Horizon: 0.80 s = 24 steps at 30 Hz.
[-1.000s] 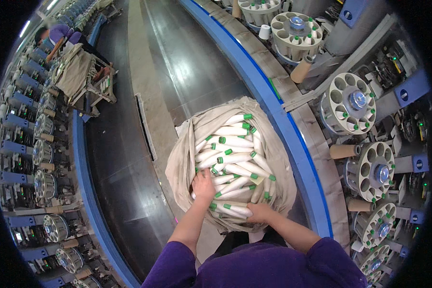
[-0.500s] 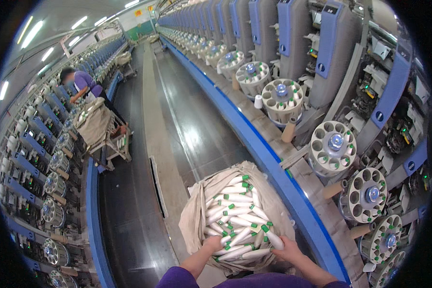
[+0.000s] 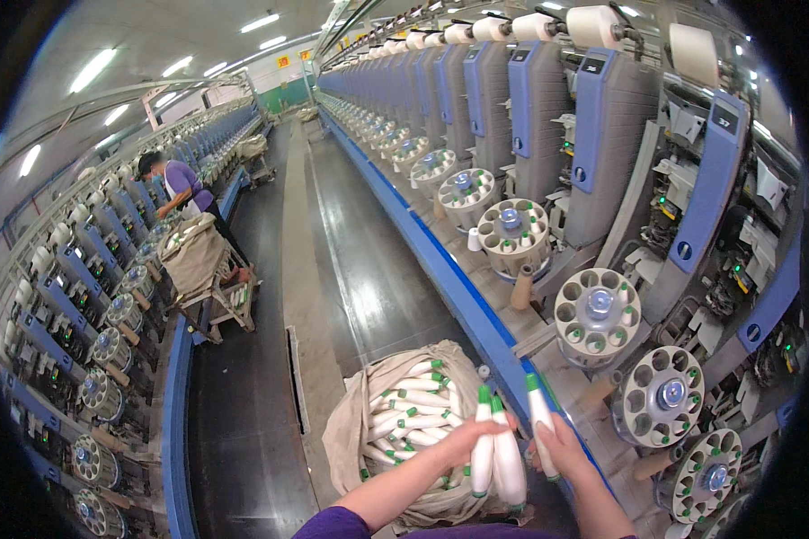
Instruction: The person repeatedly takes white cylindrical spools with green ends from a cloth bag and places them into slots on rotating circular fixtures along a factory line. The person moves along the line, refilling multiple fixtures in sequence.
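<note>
My left hand (image 3: 483, 433) is closed around two white yarn bobbins (image 3: 510, 467) with green tips, held upright over the right side of the cloth sack. In my right hand (image 3: 562, 444), just beside it, is another yarn bobbin (image 3: 539, 415), its green end up and leaning slightly left. The beige cloth sack (image 3: 342, 429) lies open in front of me, its rim folded outward. Inside it are many more loose white bobbins (image 3: 418, 397) with green ends. Part of the sack's right side is hidden behind my left forearm and the bobbins.
Along the right runs a blue rail (image 3: 476, 314) with winding machines behind it. Their round magazines (image 3: 658, 395) hold some bobbins in their pockets. A dark aisle floor (image 3: 243, 422) stretches away on the left. Farther off, a person (image 3: 184, 184) in purple works beside a sack-topped cart (image 3: 193, 260).
Both hands have risen out of the sack and moved right. The left hand now holds two bobbins; the right still has one, turned more upright. The view has shifted, showing more of the machine tops.
</note>
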Motion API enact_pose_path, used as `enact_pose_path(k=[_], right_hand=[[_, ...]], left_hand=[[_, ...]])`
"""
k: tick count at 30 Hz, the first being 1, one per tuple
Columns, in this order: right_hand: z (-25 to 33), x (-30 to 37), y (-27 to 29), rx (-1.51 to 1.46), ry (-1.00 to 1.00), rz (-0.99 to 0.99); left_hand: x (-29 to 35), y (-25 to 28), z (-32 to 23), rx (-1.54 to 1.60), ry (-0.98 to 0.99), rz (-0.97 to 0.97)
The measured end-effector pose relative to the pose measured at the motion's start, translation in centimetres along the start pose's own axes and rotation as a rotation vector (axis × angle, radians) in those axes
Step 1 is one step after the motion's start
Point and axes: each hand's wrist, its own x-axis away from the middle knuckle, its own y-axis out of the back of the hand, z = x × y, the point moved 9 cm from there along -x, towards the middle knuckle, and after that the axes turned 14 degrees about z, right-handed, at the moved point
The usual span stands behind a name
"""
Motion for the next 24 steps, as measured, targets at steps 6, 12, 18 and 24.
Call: enact_pose_path(k=[6,12,18,24], right_hand=[[8.3,4.1,6.1,0.258,0.514,0.100],[7.4,11.6,19.3,0.251,0.211,0.055],[7.6,16.8,26.2,0.115,0.668,-0.191],[5.2,21.4,35.7,-0.908,0.995,-0.334]], left_hand=[[-9.5,-5.8,-5.4,0.033,-0.241,0.063],[-16.9,-11.9,-7.3,0.158,-0.540,0.064],[-22.4,-16.8,-4.1,0.227,-0.517,0.003],[-24.9,-19.5,-4.3,0.104,-0.578,0.044]])
